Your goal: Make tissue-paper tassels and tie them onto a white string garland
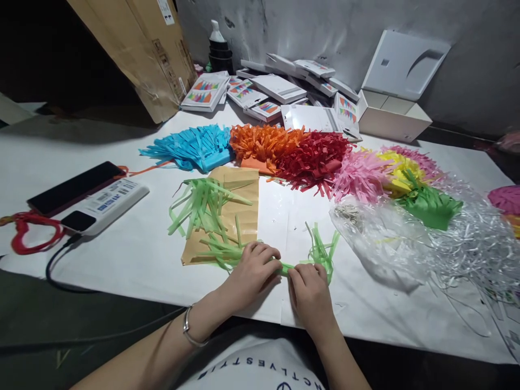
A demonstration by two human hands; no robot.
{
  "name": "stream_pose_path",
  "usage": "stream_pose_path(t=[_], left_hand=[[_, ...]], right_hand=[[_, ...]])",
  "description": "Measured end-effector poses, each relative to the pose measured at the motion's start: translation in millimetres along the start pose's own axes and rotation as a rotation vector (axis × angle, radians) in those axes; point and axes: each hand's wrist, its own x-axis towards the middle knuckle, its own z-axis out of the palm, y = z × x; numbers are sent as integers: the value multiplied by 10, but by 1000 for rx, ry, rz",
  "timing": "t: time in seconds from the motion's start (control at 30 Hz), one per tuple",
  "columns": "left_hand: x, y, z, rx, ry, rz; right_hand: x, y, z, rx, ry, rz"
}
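Note:
Both hands work close together at the table's near edge on a light green tissue-paper tassel [286, 268], its middle twisted narrow between them. My left hand [257, 266] grips it, with fringe strips fanning out to the left over a brown paper sheet [247, 189]. Fingers of my right hand [311, 290] are closed on the other end, where more green strips [323, 246] spread past the knuckles. Another bundle of green fringe [201, 203] lies on the brown sheet, beyond my left hand. Parts of the twisted tassel are hidden under the fingers.
Fringed tissue bundles in blue [195, 147], orange [266, 143], red [312, 160] and pink [361, 176] line the back. Clear plastic and silver strands [467, 249] lie right. A power bank [117, 203] and phone [77, 187] lie left. Flat boxes [280, 86] are piled behind.

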Motion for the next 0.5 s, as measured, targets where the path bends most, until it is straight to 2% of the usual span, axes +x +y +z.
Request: stream_pose_path(t=[0.13, 0.23, 0.37, 0.5], left_hand=[[-4, -14, 45, -3, 24, 43], [-21, -46, 51, -24, 46, 46], [-105, -97, -38, -55, 26, -26], [-194, -106, -121, -51, -33, -43]], right_hand=[[34, -23, 19, 27, -26, 12], [39, -6, -4, -12, -57, -36], [-60, 109, -111, 31, 3, -48], [-169, 195, -208, 80, 12, 10]])
